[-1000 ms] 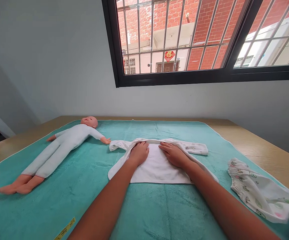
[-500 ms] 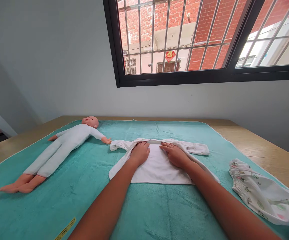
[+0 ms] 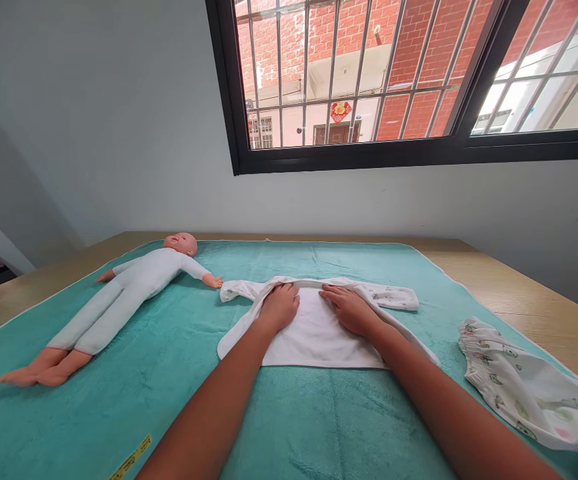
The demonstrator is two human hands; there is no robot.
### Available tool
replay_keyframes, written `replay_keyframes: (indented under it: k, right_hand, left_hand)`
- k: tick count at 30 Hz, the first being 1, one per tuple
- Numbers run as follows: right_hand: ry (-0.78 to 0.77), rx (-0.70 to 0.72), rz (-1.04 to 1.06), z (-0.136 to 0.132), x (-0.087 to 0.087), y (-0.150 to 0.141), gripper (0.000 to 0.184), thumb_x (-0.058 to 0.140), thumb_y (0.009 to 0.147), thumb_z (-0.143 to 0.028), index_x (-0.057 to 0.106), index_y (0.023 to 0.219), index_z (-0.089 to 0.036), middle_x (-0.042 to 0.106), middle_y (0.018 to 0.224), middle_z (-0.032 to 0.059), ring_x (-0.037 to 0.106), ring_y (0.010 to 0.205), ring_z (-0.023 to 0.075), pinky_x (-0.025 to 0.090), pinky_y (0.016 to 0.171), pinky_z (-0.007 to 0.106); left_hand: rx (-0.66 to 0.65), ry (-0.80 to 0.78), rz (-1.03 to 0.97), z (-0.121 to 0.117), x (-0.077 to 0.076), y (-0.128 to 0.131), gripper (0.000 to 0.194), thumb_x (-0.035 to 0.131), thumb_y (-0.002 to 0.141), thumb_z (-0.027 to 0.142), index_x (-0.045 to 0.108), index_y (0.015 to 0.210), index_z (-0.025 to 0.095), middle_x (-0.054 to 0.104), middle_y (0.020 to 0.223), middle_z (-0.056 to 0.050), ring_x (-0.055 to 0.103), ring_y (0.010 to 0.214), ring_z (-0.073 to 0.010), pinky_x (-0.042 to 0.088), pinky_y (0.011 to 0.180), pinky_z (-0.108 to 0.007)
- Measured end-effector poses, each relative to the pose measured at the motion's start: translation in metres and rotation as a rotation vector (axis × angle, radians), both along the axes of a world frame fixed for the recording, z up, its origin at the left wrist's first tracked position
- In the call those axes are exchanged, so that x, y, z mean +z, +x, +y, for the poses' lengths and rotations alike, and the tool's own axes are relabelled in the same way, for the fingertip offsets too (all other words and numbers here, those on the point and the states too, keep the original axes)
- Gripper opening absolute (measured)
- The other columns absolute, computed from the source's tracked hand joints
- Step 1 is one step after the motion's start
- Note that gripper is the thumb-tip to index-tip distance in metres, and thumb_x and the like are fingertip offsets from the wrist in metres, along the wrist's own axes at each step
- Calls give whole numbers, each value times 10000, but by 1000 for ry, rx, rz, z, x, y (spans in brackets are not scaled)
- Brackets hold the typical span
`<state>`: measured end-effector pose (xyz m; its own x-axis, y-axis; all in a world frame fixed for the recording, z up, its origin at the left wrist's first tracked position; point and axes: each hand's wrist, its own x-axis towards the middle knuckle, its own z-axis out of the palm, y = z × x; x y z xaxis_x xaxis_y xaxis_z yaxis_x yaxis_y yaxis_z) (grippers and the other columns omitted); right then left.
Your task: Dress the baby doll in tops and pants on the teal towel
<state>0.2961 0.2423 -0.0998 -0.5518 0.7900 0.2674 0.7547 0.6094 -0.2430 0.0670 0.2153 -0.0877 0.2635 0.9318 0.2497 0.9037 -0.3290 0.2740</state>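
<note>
A small white baby shirt lies spread out in front of me, its plain inner side up and its printed sleeves stretched to both sides. My left hand rests flat on its left half, fingertips at the neckline fold. On the right half lies my right hand, palm down with fingers stretched out. Neither hand grips anything. To the left a baby doll in a white bodysuit lies on its back, one hand close to the shirt's left sleeve.
A turquoise towel covers most of the wooden table. Printed white baby pants lie at the right. A yellow strip is near the front edge. Behind the table stand a wall and a barred window.
Both hands stay in place on the shirt. The whole view has shifted very slightly; nothing on the towel has moved.
</note>
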Motion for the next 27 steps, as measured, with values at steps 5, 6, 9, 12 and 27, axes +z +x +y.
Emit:
replay_keyframes:
  k: [5,6,9,12,27]
  right_hand:
    - [43,18,-15,-3,2,-1,611,423,749,-44,577,1312,-225,492,1435,41,451,1321,233,330,1113,419]
    - [63,26,-5,-6,4,-1,581,426,765,-57,592,1292,-234,516,1415,41,476,1298,241,345,1102,428]
    - [112,62,86,-16,16,-5,449,408,855,-139,636,1219,-272,611,1309,34,567,1192,251,408,1050,438]
    - [83,50,281,-25,33,-26,349,397,926,-262,638,1175,-304,659,1220,33,614,1106,246,479,970,424]
    - [-672,383,516,100,64,-399,526,296,995,-469,661,1085,-102,690,1108,162,655,993,229,526,859,322]
  left_hand:
    - [-15,14,-47,-5,7,5,385,342,953,266,609,1206,152,593,1296,-114,509,1211,-256,357,1089,-387]
    - [-24,21,-61,-9,10,6,392,334,953,252,614,1205,140,606,1280,-124,522,1197,-254,365,1085,-379]
    - [-111,26,-94,-29,24,-3,372,398,931,243,626,1213,162,655,1228,-107,577,1144,-237,428,1038,-336]
    - [-241,32,-116,-60,35,-48,332,478,903,247,650,1187,260,660,1248,-6,595,1143,-169,455,1012,-242]
    - [858,-193,179,-188,45,-360,486,471,819,416,588,1258,246,272,1571,-43,400,1336,-307,408,1019,-452]
